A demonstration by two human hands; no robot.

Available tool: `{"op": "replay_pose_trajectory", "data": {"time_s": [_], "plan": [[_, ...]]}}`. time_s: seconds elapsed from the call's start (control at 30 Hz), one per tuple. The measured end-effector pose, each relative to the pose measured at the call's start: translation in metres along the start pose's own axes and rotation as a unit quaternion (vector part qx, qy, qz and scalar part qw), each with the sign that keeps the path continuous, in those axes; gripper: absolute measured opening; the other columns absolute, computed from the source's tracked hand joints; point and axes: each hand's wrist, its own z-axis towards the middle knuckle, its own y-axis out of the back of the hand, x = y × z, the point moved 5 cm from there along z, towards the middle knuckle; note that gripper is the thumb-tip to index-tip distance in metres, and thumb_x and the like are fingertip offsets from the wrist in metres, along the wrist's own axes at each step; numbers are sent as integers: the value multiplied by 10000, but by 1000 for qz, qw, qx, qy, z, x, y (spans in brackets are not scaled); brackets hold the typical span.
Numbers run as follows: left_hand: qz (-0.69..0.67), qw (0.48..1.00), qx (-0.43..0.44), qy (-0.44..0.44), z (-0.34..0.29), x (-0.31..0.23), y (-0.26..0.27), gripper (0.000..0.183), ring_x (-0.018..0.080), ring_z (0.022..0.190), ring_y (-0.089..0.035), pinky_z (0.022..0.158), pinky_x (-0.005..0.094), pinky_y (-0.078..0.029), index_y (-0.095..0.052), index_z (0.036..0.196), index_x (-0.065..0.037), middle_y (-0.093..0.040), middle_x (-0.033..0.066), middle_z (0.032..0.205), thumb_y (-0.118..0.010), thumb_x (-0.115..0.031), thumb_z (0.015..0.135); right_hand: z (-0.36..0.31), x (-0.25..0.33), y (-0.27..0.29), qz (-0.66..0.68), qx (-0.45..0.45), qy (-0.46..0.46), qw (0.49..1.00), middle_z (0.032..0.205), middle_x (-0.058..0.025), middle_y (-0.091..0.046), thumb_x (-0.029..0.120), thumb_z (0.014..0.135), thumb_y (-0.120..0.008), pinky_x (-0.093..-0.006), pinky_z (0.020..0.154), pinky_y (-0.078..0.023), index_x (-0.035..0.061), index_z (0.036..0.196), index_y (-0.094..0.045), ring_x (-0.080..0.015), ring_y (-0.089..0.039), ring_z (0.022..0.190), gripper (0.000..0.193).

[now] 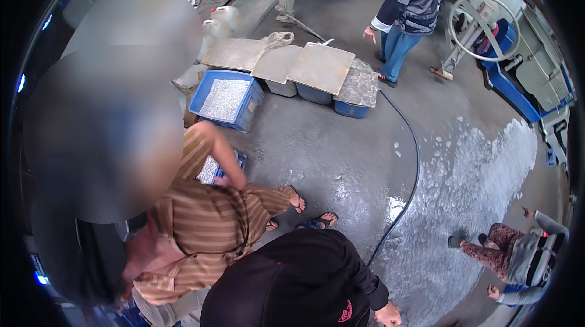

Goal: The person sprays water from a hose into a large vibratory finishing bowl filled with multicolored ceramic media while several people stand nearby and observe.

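Observation:
A black garment with a small red emblem (345, 312) fills the bottom middle of the picture. From its right sleeve my right hand (388, 315) shows at the lower edge, fingers curled in; what it holds, if anything, is hidden. My left hand does not appear. Just beyond the black cloth a sandalled foot (327, 220) rests on the wet floor. To the left sits a person in a brown striped robe (201, 211), one hand (224, 181) at a small blue crate (242, 161) of pale, small pieces. A larger blue crate (245, 107) behind it holds similar pale material.
Flat boards (320, 68) cover several tubs at the back. A dark hose (414, 144) curves over the floor beside whitish foam (475, 187). One person (414, 4) stands at the back; another person (524, 260) is at right. Large handwheels (484, 57) stand behind; plastic jugs (225, 17) are back left.

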Motion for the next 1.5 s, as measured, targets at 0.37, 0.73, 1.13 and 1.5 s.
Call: {"op": "replay_pose_trajectory", "data": {"time_s": [0.37, 0.73, 1.13, 1.5], "plan": [[-32, 994, 59, 83, -39, 92, 93, 330, 179, 757, -563, 631, 296, -444, -593, 982, -83, -610, 73, 910, -539, -351, 796, 77, 31, -121, 27, 108, 21, 994, 834, -132, -541, 88, 792, -445, -320, 689, -417, -10, 824, -563, -226, -513, 773, 157], [18, 956, -13, 293, -194, 97, 248, 306, 207, 722, -557, 611, 319, -435, -587, 921, -70, -601, 92, 860, -526, -331, 774, 180, 51, -233, 89, 247, -2, 965, 819, -122, -543, 70, 774, -455, -311, 678, -420, -9, 806, -565, -214, -515, 766, 140], [17, 925, -52, 376, -266, 67, 309, 283, 238, 684, -550, 590, 343, -426, -581, 854, -55, -590, 113, 806, -512, -309, 750, 210, 40, -302, 434, 401, -371, 716, 801, -110, -546, 51, 755, -465, -301, 666, -423, -7, 787, -568, -200, -517, 758, 122], [46, 944, -6, 325, -274, 91, 412, 267, 267, 649, -544, 571, 365, -417, -576, 792, -42, -580, 132, 756, -500, -289, 729, 188, 74, -402, 521, 368, -604, 477, 785, -100, -548, 34, 737, -475, -292, 655, -425, -6, 769, -569, -188, -519, 750, 108]]}}
